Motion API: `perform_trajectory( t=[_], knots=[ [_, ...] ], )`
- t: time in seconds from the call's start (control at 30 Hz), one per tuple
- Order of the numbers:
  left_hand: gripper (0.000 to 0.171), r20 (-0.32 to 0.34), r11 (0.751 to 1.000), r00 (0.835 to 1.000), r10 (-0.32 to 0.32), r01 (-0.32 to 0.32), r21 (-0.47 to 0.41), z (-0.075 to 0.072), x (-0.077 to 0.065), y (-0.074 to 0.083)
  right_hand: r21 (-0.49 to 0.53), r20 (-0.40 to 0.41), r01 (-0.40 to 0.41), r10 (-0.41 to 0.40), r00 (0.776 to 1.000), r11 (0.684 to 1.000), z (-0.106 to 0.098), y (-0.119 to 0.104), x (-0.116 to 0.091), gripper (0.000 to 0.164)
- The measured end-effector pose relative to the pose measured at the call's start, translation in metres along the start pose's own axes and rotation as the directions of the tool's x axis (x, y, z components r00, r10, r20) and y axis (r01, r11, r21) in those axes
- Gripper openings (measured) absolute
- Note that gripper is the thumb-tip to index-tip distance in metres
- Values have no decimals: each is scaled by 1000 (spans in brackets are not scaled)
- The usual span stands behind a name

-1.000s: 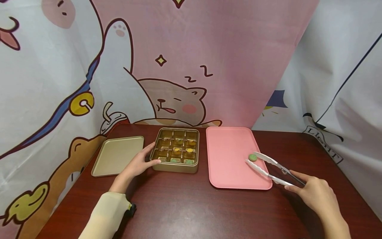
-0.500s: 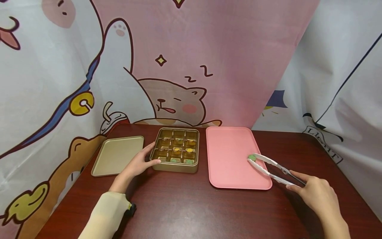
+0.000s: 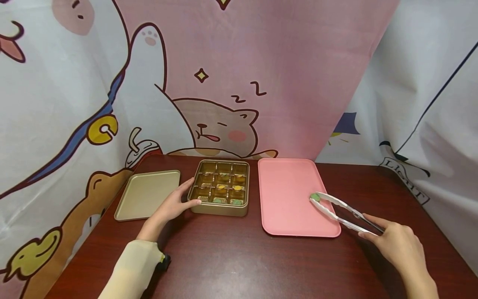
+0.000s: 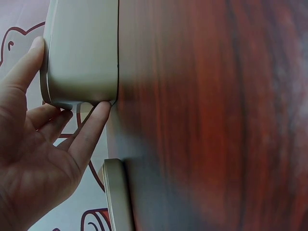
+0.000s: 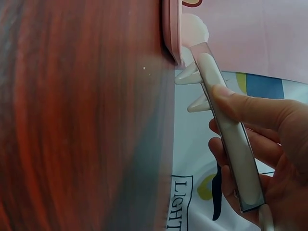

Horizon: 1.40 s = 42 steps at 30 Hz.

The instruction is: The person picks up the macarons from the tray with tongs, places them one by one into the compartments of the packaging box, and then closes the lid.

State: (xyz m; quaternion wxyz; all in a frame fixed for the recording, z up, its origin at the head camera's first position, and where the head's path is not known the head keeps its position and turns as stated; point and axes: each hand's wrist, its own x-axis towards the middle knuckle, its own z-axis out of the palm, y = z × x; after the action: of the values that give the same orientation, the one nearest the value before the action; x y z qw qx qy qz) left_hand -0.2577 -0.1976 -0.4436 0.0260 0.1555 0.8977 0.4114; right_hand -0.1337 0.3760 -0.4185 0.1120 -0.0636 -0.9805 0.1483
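Note:
In the head view my left hand [image 3: 176, 204] holds the near left corner of a gold tin box [image 3: 219, 211], thumb on the rim and fingers along the side. A divided insert fills the box; small yellow and green pieces show in some compartments. My right hand [image 3: 396, 245] grips metal tongs with white tips [image 3: 330, 213], thumb on one arm and fingers on the other. The tips touch both sides of a small round green cake-like piece [image 3: 315, 197] over the pink tray [image 3: 287, 199]. In the right wrist view the tongs' arm [image 5: 230, 139] hides that piece.
A gold lid [image 3: 147, 195] lies on the dark wooden table [image 3: 231, 265] left of the box. The pink tray stands just right of the box. A printed cloth [image 3: 298, 83] hangs behind the table and along its sides.
The tongs' tips have drawn together onto the green piece, which now shows tilted between them and slightly to the left. My left hand and the box have not moved.

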Motion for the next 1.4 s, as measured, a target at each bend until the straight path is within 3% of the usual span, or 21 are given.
perform_trajectory(
  t=[1.03, 1.4],
  knots=[
    [88, -5, 1000, 1000, -2, 2, -9, 0, 0, 0, 53, 2, 11, -11, 1000, 999, 0, -31, 5, 61],
    [88, -10, 1000, 1000, -7, 7, -8, 0, 1, -1, 85, -84, 122, -115, 990, 989, 9, -57, 13, 53]
  ],
)
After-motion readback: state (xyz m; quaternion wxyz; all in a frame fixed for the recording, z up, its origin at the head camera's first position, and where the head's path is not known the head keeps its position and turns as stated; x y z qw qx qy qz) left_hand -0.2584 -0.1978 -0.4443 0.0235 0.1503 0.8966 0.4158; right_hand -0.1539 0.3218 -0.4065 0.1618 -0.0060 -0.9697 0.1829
